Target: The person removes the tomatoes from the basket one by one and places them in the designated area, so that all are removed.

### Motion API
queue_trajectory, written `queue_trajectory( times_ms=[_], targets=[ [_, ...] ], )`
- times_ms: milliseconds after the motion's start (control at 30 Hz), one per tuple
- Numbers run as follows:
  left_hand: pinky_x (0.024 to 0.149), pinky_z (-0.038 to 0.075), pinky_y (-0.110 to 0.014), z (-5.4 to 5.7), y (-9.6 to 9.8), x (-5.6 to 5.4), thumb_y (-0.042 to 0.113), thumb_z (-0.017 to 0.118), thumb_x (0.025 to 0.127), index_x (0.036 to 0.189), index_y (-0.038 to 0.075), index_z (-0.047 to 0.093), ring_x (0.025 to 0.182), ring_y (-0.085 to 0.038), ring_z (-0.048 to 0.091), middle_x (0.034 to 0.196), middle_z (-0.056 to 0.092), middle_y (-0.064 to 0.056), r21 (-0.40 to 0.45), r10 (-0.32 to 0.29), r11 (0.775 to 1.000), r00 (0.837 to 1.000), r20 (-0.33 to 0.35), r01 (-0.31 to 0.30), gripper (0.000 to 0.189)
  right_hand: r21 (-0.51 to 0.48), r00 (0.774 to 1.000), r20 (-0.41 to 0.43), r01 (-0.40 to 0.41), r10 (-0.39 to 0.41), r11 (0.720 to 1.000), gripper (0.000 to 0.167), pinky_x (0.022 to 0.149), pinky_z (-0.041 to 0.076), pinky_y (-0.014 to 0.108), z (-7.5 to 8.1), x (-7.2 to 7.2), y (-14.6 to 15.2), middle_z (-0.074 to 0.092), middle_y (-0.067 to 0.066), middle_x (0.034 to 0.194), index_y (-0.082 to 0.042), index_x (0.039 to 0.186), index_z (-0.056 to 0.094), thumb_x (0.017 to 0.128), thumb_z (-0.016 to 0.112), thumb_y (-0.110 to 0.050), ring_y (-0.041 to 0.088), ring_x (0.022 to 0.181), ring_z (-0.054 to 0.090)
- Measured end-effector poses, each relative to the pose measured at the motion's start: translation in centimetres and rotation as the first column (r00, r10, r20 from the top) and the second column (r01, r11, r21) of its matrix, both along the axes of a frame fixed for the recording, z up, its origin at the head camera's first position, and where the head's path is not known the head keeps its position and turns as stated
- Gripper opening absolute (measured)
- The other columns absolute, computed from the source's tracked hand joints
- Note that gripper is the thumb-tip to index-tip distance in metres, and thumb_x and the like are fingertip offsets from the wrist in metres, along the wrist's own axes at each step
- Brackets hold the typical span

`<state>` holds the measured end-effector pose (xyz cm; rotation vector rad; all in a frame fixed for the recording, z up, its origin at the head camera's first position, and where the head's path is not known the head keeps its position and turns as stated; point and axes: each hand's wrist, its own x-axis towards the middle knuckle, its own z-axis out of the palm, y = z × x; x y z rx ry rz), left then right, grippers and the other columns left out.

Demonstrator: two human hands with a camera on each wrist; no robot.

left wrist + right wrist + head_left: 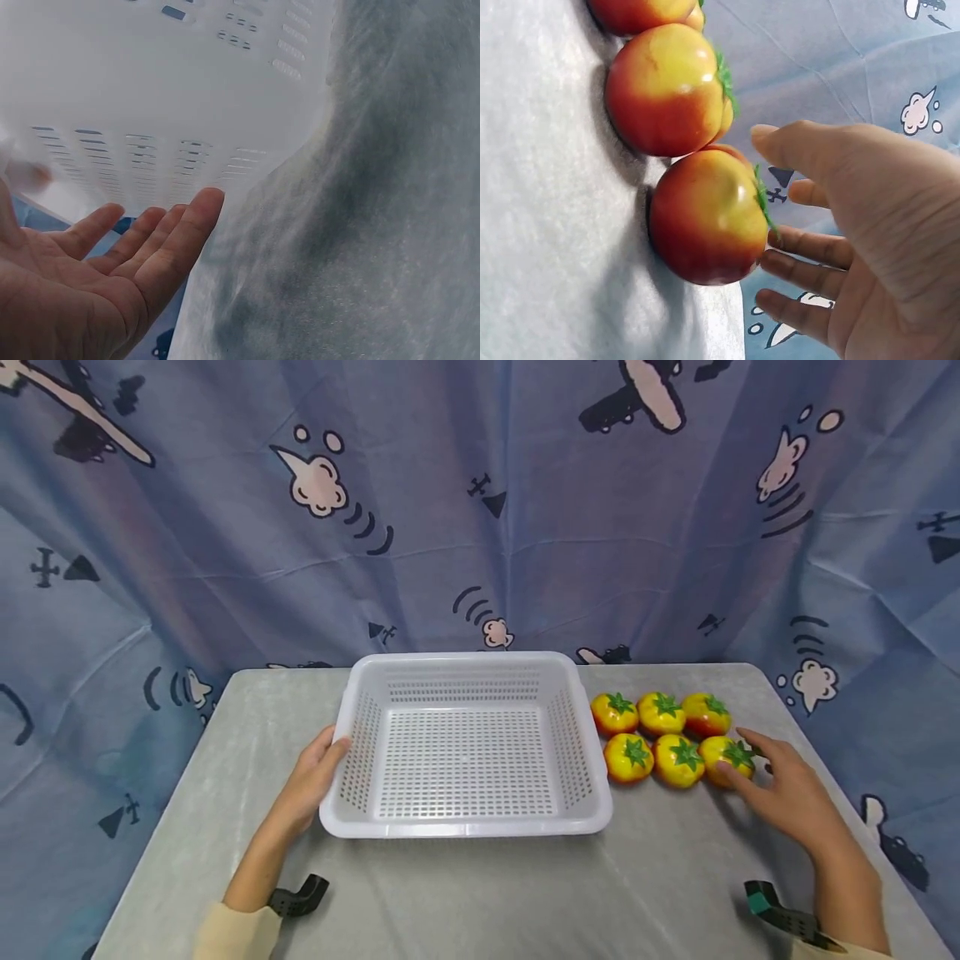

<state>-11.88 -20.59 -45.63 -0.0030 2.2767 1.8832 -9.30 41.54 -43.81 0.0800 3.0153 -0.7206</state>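
Note:
A white perforated plastic basket [465, 828] stands on the table, with nothing in it. At its left rim, my left hand [309, 775] holds on, the thumb over the edge and the fingers along the outside wall. The left wrist view shows those fingers [176, 244] fairly straight below the basket's side [172, 105]. Several red-and-yellow tomatoes with green star-shaped tops sit in two rows right of the basket. My right hand [791, 789] is spread around the front right tomato [722, 757]; in the right wrist view its fingers are beside this tomato [709, 217], thumb apart from it.
The grey tabletop [465, 902] runs under everything. A blue patterned curtain [450, 527] hangs behind the table and at both sides. Black wrist mounts [300, 896] are strapped to both wrists. The nearest tomato [628, 757] stands close to the basket's right side.

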Motion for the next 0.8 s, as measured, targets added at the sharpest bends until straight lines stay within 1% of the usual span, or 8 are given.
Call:
queue_trajectory(
  times_ms=[133,200,267,333,433,500,667,800],
  targets=[
    [0.087,0.061,-0.023,-0.1,0.2,-0.3,0.027,0.035,0.116,0.164,0.002,0.029,0.113,-0.024,0.068,0.148,0.053,-0.032,0.002,-0.008,1.000,1.000,-0.006,0.008,0.054,-0.060,0.998,-0.057,0.013,-0.016,0.998,0.073,0.110,0.046,0.072,0.3,0.3,-0.2,0.041,0.043,0.151,0.004,0.160,0.036,0.108,0.059,-0.042,0.061,0.132,0.043],
    [0.087,0.061,-0.023,-0.2,0.2,-0.4,0.027,0.035,0.116,0.164,0.003,0.029,0.112,-0.022,0.069,0.148,0.053,-0.032,0.002,-0.010,1.000,1.000,-0.005,0.010,0.054,-0.095,0.996,-0.087,0.005,-0.013,0.995,0.069,0.125,0.045,0.038,0.5,0.5,-0.4,0.042,0.041,0.153,0.002,0.160,0.038,0.109,0.058,-0.040,0.060,0.134,0.042],
    [0.086,0.062,-0.023,-0.2,0.2,-0.5,0.027,0.035,0.116,0.164,0.003,0.030,0.111,-0.022,0.069,0.147,0.054,-0.032,0.002,-0.007,1.000,1.000,-0.001,0.007,0.054,-0.118,0.992,-0.128,-0.005,-0.010,0.993,0.064,0.117,0.030,0.003,0.6,0.6,-0.6,0.044,0.038,0.153,0.000,0.159,0.041,0.110,0.057,-0.037,0.058,0.135,0.044],
    [0.085,0.062,-0.024,-0.2,0.0,-0.5,0.027,0.035,0.115,0.164,0.003,0.030,0.110,-0.023,0.070,0.146,0.054,-0.033,-0.006,-0.003,1.000,1.000,0.001,0.003,0.054,-0.114,0.985,-0.172,-0.012,-0.007,0.993,0.060,0.112,0.037,0.005,0.8,0.5,-0.8,0.047,0.037,0.152,-0.001,0.157,0.045,0.110,0.058,-0.034,0.057,0.132,0.045],
    [0.084,0.063,-0.024,-0.3,-0.3,-0.2,0.028,0.036,0.115,0.164,0.004,0.030,0.112,-0.028,0.071,0.147,0.054,-0.033,-0.019,0.011,1.000,1.000,-0.004,-0.011,0.054,-0.108,0.969,-0.247,-0.032,0.005,0.994,0.052,0.114,0.050,0.059,1.2,0.1,-0.9,0.050,0.035,0.150,-0.002,0.154,0.050,0.109,0.059,-0.027,0.056,0.129,0.047],
    [0.084,0.064,-0.025,-0.3,-0.5,-0.1,0.028,0.036,0.115,0.164,0.005,0.030,0.114,-0.030,0.071,0.148,0.054,-0.033,-0.027,0.015,1.000,1.000,-0.011,-0.016,0.055,-0.102,0.959,-0.283,-0.039,0.009,0.994,0.049,0.114,0.045,0.069,1.2,-0.1,-0.7,0.051,0.033,0.151,-0.005,0.153,0.052,0.109,0.059,-0.025,0.055,0.128,0.047],
    [0.081,0.065,-0.027,-0.2,-0.9,0.1,0.031,0.038,0.115,0.164,0.006,0.031,0.110,-0.028,0.074,0.146,0.057,-0.033,-0.043,0.018,0.999,1.000,-0.019,-0.018,0.055,-0.098,0.942,-0.334,-0.055,0.019,0.994,0.047,0.128,0.019,0.017,0.5,-0.1,0.0,0.051,0.027,0.156,-0.015,0.155,0.052,0.109,0.057,-0.022,0.048,0.140,0.044],
    [0.078,0.065,-0.027,0.0,-1.2,0.2,0.033,0.040,0.115,0.162,0.005,0.034,0.102,-0.022,0.075,0.142,0.060,-0.033,-0.083,0.018,0.996,0.999,-0.032,-0.021,0.055,-0.095,0.941,-0.335,-0.093,0.057,0.991,0.050,0.136,0.024,0.039,0.0,-0.1,0.7,0.047,0.026,0.161,-0.016,0.158,0.050,0.109,0.058,-0.018,0.036,0.154,0.037]
  ],
)
